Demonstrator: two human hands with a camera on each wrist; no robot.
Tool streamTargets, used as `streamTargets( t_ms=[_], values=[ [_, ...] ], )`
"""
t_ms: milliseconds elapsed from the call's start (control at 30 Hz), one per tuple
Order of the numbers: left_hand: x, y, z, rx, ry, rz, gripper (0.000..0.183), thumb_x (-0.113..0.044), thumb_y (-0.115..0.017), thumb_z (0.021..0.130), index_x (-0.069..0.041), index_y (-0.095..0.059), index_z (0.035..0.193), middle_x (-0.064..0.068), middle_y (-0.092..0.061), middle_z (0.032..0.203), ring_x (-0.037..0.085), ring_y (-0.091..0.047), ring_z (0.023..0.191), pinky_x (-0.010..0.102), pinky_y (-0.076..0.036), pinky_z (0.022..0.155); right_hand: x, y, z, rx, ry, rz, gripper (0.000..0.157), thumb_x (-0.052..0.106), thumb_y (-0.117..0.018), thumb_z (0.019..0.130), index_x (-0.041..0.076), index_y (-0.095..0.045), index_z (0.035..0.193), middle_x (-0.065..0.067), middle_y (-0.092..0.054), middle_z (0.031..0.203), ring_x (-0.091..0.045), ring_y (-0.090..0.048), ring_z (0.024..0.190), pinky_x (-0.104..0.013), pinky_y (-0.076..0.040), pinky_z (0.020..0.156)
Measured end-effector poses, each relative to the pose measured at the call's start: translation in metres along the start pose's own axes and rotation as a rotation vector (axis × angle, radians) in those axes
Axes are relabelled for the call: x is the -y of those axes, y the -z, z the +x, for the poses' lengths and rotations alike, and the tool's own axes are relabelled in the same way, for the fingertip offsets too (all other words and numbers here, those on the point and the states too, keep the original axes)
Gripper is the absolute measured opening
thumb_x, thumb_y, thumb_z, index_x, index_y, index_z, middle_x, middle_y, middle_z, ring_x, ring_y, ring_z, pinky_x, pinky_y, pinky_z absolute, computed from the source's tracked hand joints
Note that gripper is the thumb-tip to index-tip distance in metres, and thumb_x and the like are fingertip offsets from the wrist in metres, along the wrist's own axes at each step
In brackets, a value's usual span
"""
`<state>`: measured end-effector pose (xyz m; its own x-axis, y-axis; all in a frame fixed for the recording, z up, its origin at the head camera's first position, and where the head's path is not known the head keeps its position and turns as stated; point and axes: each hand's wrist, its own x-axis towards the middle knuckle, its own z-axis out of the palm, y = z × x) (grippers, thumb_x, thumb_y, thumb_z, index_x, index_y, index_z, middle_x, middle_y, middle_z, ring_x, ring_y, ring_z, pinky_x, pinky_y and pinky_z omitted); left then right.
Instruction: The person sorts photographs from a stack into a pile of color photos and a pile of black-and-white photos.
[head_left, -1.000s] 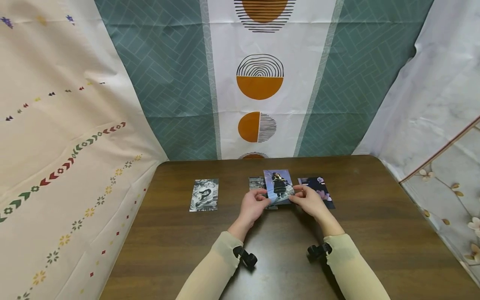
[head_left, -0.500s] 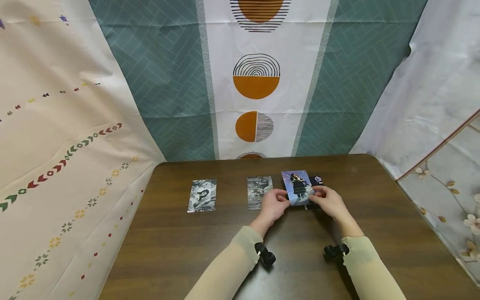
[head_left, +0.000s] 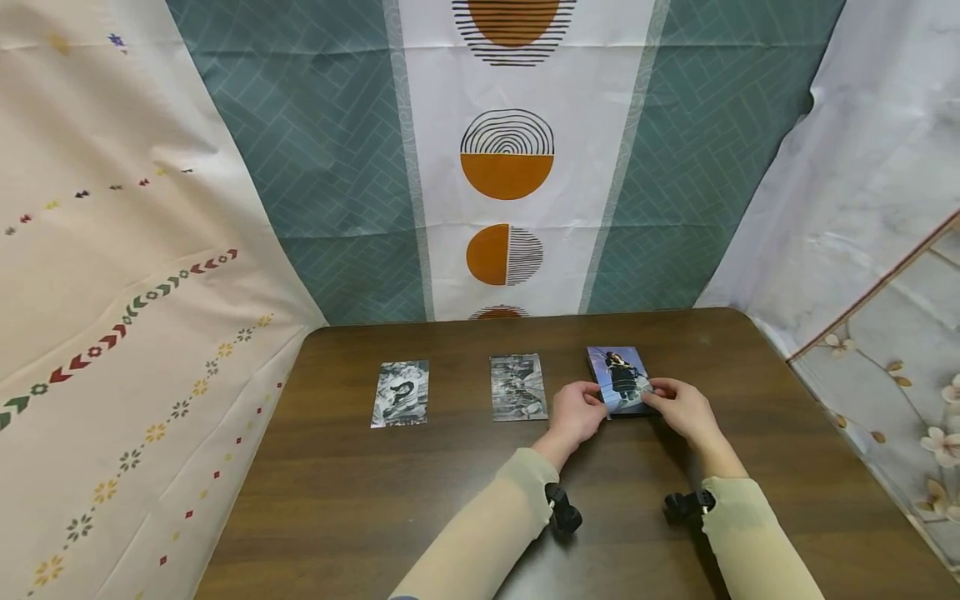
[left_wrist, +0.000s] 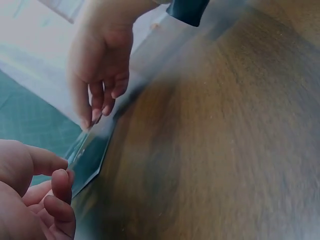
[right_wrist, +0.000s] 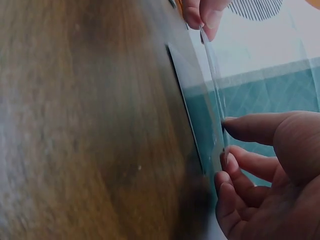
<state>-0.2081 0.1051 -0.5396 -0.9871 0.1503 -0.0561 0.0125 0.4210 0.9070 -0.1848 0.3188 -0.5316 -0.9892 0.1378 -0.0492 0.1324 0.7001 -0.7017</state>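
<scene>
Pinched between thumb and fingers by the left hand (head_left: 577, 413) and right hand (head_left: 681, 408), the purple photo (head_left: 619, 377) shows in the head view over the table's (head_left: 405, 508) far right part, long axis running toward the table's far edge, top leaning slightly left. Left wrist view: its edge, slanting. Right wrist view: a gap parts it from a glossy card (right_wrist: 189, 100) below, against the table's brown grain; a teal-and-white curtain (right_wrist: 280, 95) hangs behind the table.

The right hand (right_wrist: 280, 175) pinches a thin card (right_wrist: 215, 82), seen nearly edge-on, toward its right end; the left hand (right_wrist: 212, 12), only partly in view, grips its left end. Just beneath, a glossy sheet (right_wrist: 190, 95) lies along the brown table (right_wrist: 90, 120). Teal-and-white cloth (right_wrist: 272, 95) hangs beyond, far side.
</scene>
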Motion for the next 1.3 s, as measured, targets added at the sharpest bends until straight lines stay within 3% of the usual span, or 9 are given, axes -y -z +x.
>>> streamTargets(
  t_ms=[200,500,900,1300],
  values=[
    [0.001,-0.010,0.003,-0.035,0.036,0.059,0.031,-0.011,-0.082,0.086,-0.015,-0.081,0.116,-0.016,-0.067,0.076,0.003,-0.062,0.072,0.029,-0.052,0.073,-0.004,-0.001,0.000,-0.017,-0.019,0.005,0.053,0.032,-0.069,0.104,-0.007,-0.063,0.140,-0.026,-0.067,0.127,-0.040,-0.061,0.114,-0.045,-0.050,0.090],
    [0.002,-0.016,-0.001,-0.059,0.056,0.151,0.030,-0.017,-0.084,0.084,-0.018,-0.082,0.114,-0.019,-0.065,0.071,0.003,-0.061,0.071,0.030,-0.051,0.068,-0.007,-0.006,-0.001,-0.037,-0.025,-0.024,0.050,0.030,-0.070,0.103,-0.008,-0.064,0.136,-0.026,-0.069,0.122,-0.042,-0.062,0.112,-0.058,-0.047,0.097],
    [-0.005,-0.012,-0.007,-0.052,0.066,0.213,0.035,-0.016,-0.080,0.086,-0.019,-0.081,0.120,-0.016,-0.064,0.071,0.006,-0.062,0.072,0.030,-0.052,0.067,-0.014,-0.013,0.002,-0.057,-0.011,-0.044,0.050,0.029,-0.070,0.103,-0.007,-0.065,0.138,-0.024,-0.069,0.120,-0.039,-0.063,0.107,-0.056,-0.049,0.094],
    [0.000,-0.019,-0.001,-0.070,0.043,0.206,0.036,-0.011,-0.080,0.083,-0.018,-0.082,0.119,-0.017,-0.060,0.065,0.007,-0.062,0.071,0.033,-0.051,0.064,-0.014,-0.011,0.003,-0.065,-0.004,-0.039,0.049,0.027,-0.070,0.103,-0.007,-0.064,0.138,-0.025,-0.069,0.121,-0.041,-0.063,0.108,-0.058,-0.049,0.096]
  ],
)
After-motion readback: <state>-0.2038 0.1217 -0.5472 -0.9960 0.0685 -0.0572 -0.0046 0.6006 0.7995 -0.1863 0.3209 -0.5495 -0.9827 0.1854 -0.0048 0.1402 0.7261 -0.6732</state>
